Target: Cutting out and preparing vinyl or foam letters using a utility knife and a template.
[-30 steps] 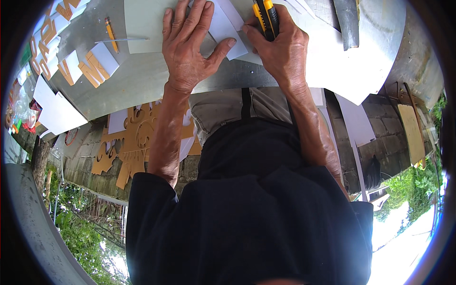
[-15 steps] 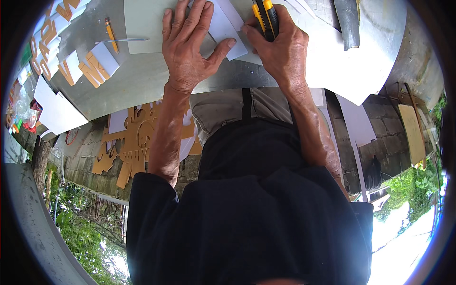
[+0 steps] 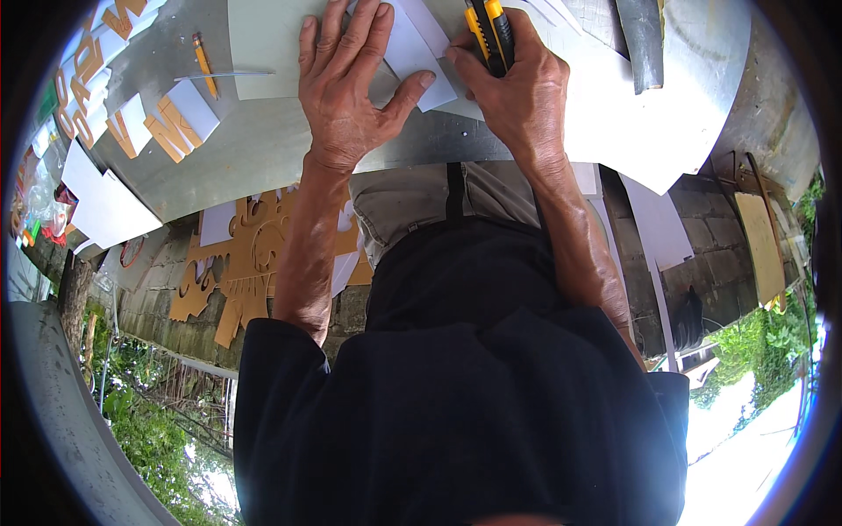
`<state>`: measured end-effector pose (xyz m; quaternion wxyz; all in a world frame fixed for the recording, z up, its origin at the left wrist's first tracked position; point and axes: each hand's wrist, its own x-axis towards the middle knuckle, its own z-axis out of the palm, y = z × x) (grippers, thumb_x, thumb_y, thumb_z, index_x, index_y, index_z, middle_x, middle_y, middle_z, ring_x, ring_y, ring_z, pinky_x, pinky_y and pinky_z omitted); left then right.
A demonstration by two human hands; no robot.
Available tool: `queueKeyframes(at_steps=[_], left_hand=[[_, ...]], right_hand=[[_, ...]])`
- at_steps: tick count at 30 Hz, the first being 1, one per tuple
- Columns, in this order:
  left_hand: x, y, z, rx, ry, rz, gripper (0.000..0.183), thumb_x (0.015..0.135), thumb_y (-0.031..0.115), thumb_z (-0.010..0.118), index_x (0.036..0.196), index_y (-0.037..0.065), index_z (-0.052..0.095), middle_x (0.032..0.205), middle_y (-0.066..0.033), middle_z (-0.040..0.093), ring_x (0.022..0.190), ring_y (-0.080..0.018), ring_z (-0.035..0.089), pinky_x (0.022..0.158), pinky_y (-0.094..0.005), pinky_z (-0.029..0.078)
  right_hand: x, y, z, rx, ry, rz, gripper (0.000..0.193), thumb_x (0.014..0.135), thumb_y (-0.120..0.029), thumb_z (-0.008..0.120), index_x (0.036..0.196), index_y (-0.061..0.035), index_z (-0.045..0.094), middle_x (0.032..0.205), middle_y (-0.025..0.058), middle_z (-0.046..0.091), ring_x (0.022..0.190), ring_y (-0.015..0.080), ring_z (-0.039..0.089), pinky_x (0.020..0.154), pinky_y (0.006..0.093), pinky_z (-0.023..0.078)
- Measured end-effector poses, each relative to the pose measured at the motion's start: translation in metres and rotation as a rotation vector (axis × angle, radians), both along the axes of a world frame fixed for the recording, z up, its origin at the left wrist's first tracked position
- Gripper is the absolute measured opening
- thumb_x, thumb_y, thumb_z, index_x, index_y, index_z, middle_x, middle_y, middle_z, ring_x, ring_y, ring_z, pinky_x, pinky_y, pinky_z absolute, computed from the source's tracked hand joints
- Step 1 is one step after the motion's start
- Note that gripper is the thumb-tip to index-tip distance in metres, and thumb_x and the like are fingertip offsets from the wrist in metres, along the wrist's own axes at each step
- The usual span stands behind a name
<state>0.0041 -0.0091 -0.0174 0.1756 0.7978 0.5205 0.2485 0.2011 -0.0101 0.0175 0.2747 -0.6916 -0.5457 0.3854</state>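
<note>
My left hand (image 3: 349,101) lies flat, fingers stretched out, over pale sheets on the metal-topped table (image 3: 254,153). Its thumb rests on a narrow white piece of card or board (image 3: 414,54), set at a slant between my two hands. Closed round a yellow and black utility knife (image 3: 491,33), my right hand (image 3: 526,96) sits just right of that piece. The knife's handle shows above my fingers; its blade tip cannot be made out. A larger pale sheet (image 3: 263,44) lies beneath my left hand.
Left on the table are a pencil (image 3: 204,66), a thin rod (image 3: 230,74) and several brown cut-out letters (image 3: 175,127) on white backing. A dark strip (image 3: 643,44) lies at the right. Below the table edge, brown cut-out boards (image 3: 250,250) rest on the ground.
</note>
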Motion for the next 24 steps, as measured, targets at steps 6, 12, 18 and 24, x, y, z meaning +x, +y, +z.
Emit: queueKeyframes(at_steps=[6, 12, 18, 24], left_hand=[[0.0008, 0.0003, 0.0005, 0.0, -0.018, -0.002, 0.072, 0.079, 0.041, 0.085, 0.137, 0.004, 0.064, 0.15, -0.0094, 0.057, 0.146, -0.0338, 0.043, 0.122, -0.054, 0.024], [0.0008, 0.0001, -0.0002, -0.003, -0.023, -0.003, 0.072, 0.079, 0.041, 0.086, 0.137, 0.004, 0.064, 0.15, -0.0096, 0.056, 0.146, -0.034, 0.043, 0.122, -0.0545, 0.024], [0.0013, 0.0009, 0.0016, -0.017, -0.007, 0.004, 0.072, 0.079, 0.041, 0.086, 0.137, 0.004, 0.064, 0.15, -0.0097, 0.056, 0.146, -0.0341, 0.043, 0.122, -0.0543, 0.024], [0.0024, 0.0018, 0.0041, -0.02, -0.009, 0.003, 0.071, 0.079, 0.041, 0.086, 0.136, 0.004, 0.065, 0.149, -0.0093, 0.057, 0.146, -0.034, 0.043, 0.122, -0.0541, 0.025]], right_hand=[[0.0009, 0.0001, 0.0003, -0.004, 0.029, -0.005, 0.035, 0.082, -0.017, 0.08, 0.11, -0.0024, 0.064, 0.085, 0.0146, 0.076, 0.078, 0.0286, 0.077, 0.073, 0.0385, 0.061], [0.0012, 0.0007, 0.0013, -0.023, -0.013, 0.007, 0.036, 0.083, -0.017, 0.08, 0.112, -0.0018, 0.064, 0.086, 0.0162, 0.075, 0.078, 0.0296, 0.077, 0.072, 0.0387, 0.061], [0.0022, 0.0006, 0.0016, -0.094, 0.049, -0.007, 0.038, 0.082, -0.017, 0.08, 0.113, -0.0012, 0.064, 0.086, 0.0178, 0.075, 0.078, 0.0302, 0.077, 0.072, 0.0388, 0.061], [0.0013, -0.0002, -0.0011, -0.093, 0.056, -0.012, 0.038, 0.082, -0.018, 0.08, 0.112, -0.0012, 0.064, 0.087, 0.0181, 0.075, 0.079, 0.0303, 0.077, 0.073, 0.0388, 0.061]])
